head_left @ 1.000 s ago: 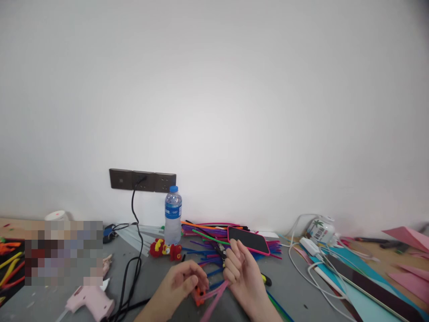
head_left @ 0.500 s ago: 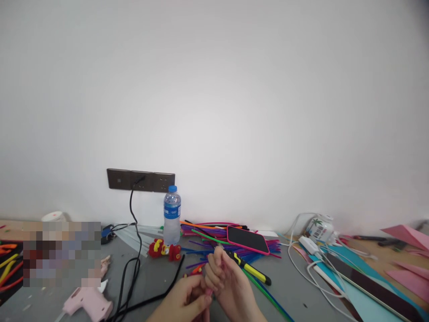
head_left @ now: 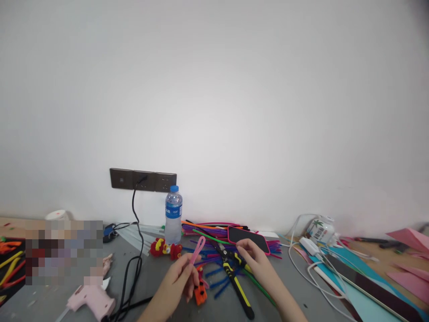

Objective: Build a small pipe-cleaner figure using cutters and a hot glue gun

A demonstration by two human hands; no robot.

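A looped pink pipe cleaner [head_left: 198, 249] stands up from the pinched fingers of my left hand [head_left: 179, 281]. My right hand [head_left: 257, 263] is apart from it, over the black-and-yellow pliers' handle; its fingers are curled together, and what they grip, if anything, is too small to make out. The pliers [head_left: 237, 284] lie between my hands, with blue pipe cleaners [head_left: 219, 281] beside them. Just right of my left hand is a small orange figure [head_left: 200, 293]. A red and yellow fuzzy piece [head_left: 164, 248] lies in front of the water bottle [head_left: 173, 219].
A phone [head_left: 250, 239] rests on purple pipe cleaners behind my right hand. On the left are a pink glue gun [head_left: 91, 300] and a black cable [head_left: 125, 277]. White cables [head_left: 301, 268], a white jar [head_left: 319, 229], a dark flat device [head_left: 372, 286] and pink paper [head_left: 410, 279] lie right.
My hands, together before, have moved apart, the right one to the right. The pink loop now shows above my left hand. The pliers and the orange figure are more exposed.
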